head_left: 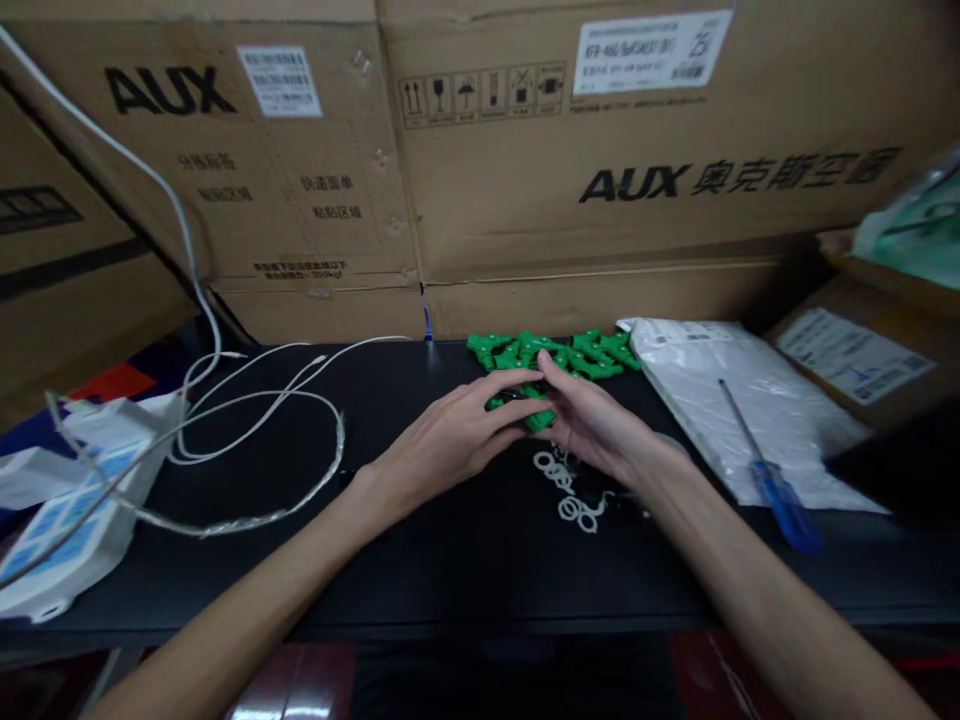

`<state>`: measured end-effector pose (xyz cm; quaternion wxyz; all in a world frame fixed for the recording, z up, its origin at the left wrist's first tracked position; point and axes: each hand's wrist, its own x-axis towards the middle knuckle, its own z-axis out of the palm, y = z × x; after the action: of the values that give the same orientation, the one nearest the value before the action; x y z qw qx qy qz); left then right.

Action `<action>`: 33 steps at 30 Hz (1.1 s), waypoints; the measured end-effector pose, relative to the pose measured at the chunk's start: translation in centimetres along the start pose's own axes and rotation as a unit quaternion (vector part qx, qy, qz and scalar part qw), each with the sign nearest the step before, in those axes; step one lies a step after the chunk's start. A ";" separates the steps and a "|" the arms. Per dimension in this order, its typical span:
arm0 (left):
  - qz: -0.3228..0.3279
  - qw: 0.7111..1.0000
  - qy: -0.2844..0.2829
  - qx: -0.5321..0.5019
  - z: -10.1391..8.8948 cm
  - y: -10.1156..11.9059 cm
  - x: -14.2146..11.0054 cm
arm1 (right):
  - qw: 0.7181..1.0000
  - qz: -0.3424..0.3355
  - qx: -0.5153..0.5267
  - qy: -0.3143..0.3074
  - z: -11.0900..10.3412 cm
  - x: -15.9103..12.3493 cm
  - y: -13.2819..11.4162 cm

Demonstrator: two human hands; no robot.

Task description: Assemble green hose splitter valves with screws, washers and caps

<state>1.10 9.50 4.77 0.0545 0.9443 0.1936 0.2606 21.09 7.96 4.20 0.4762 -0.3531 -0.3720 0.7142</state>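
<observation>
A person's two bare hands meet above a black counter (465, 570), gripping a small green piece (538, 418) between them. The left hand (457, 425) has its fingers bent onto the piece from one side; the right hand (596, 415) closes around it from the other, thumb pointing up. Just behind the hands, more green pieces (604, 345) lie clustered near a wall of cardboard boxes (487, 210) printed "AUX". White rings (577, 512) are scattered on the counter below the right hand. To the right, a blue-handled screwdriver (776, 490) lies partly on a white plastic packet (686, 380). To the left, pale cables (184, 225) loop beside a white-and-blue object (82, 545).
</observation>
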 end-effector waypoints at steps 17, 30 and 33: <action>-0.170 0.962 0.139 -0.162 -0.2 -1.4 -1.3 | 0.772 -0.181 -0.604 0.082 -2.3 -5.0 -3.2; -0.230 0.926 0.007 -0.300 1.5 -1.6 -1.7 | 0.582 -0.228 -0.779 0.053 -4.2 -8.4 0.9; -0.254 0.903 0.003 -0.346 1.7 -2.0 -1.7 | 0.557 -0.223 -0.799 0.045 -4.3 -7.9 1.5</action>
<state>0.00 10.64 2.09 0.4417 0.7843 0.3241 0.2911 26.46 0.96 2.06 0.1597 -0.5264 -0.8348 -0.0215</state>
